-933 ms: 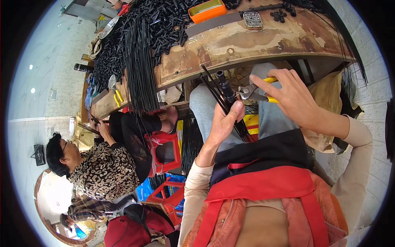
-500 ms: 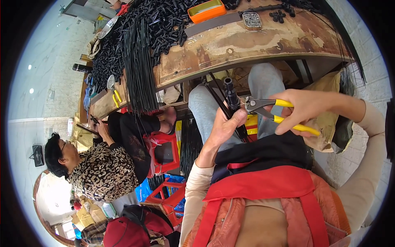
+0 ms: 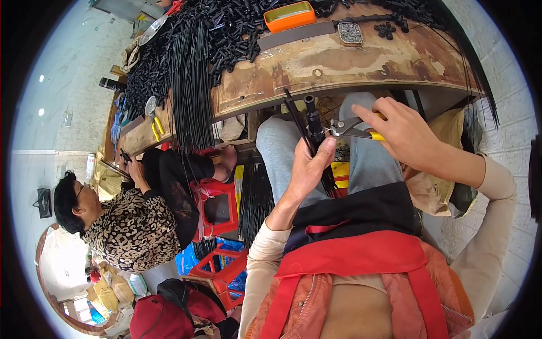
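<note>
In my left hand (image 3: 310,166), held upright, are a dark tubular fitting (image 3: 314,120) and several thin black rods (image 3: 296,116) beside it. My left thumb lies along the fitting's side. My right hand (image 3: 407,133) grips end-cutting pincers (image 3: 354,129) with yellow handles, which the palm and fingers largely cover. The pincers' jaws meet the fitting's right side just above my left thumb, where a tiny bright metal piece shows. Both hands are over my lap, in front of the table's edge.
On the wooden table (image 3: 361,65) lie a heap of black tubular fittings (image 3: 234,37), a long rod bundle (image 3: 192,90), an orange tray (image 3: 289,17) and a small box of metal bits (image 3: 350,34). A co-worker (image 3: 130,223) sits at left near red stools (image 3: 217,209).
My right hand has swung up and closed further round the pincers, so the handles, spread wide before, are mostly covered. The jaws stay at the fitting. The view has shifted slightly.
</note>
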Tool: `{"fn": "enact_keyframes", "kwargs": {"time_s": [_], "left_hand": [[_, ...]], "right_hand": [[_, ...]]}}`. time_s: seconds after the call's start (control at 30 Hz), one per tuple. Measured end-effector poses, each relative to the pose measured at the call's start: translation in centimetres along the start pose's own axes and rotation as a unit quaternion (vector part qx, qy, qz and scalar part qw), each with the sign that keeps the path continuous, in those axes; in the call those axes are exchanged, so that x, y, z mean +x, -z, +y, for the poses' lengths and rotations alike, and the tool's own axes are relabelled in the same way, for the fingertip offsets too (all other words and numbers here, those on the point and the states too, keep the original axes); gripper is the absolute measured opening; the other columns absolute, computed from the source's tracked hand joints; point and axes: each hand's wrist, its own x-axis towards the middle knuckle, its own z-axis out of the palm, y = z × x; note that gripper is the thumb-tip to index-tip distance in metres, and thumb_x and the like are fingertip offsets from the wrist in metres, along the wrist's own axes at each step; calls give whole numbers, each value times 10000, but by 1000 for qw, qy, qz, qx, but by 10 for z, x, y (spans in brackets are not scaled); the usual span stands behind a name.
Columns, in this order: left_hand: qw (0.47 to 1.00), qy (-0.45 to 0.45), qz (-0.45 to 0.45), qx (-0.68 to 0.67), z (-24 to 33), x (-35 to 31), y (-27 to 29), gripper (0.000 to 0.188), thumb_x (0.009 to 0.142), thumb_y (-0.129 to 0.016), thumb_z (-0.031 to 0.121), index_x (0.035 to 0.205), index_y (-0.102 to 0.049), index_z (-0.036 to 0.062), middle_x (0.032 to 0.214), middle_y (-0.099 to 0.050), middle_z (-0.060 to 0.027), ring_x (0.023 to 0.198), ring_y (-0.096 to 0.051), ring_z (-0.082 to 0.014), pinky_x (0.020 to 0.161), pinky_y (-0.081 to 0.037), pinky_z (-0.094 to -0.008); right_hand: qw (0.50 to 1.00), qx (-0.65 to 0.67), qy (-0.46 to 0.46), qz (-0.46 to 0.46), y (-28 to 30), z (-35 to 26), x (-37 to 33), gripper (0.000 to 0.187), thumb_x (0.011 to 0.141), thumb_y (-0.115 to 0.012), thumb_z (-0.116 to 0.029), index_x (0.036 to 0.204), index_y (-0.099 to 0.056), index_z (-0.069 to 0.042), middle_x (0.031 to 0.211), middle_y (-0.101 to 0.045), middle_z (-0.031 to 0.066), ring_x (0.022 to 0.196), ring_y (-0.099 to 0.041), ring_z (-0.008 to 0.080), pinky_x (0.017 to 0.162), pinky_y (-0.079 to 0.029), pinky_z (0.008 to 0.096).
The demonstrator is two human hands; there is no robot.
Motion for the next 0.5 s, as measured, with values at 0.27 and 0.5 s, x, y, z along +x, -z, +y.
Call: {"fn": "enact_keyframes", "kwargs": {"time_s": [0.27,0.5], "left_hand": [[999,7,-13,-29,3,-1,5,248,986,-571,243,837,-482,66,631,-406,56,537,-339,-36,476,-271,-216],[1000,1,-11,-25,5,-3,4,259,988,-566,248,827,-483,63,632,-402,54,542,-333,-36,479,-267,-215]], "right_hand": [[999,-24,4,34,-1,-4,6,574,734,-641,9,1291,-528,-63,997,-509,137,899,-549,303,753,-482,381],[995,-65,28,65,-6,-1,7,551,761,-625,-16,1297,-515,-77,945,-528,119,845,-568,299,708,-488,393]]}}
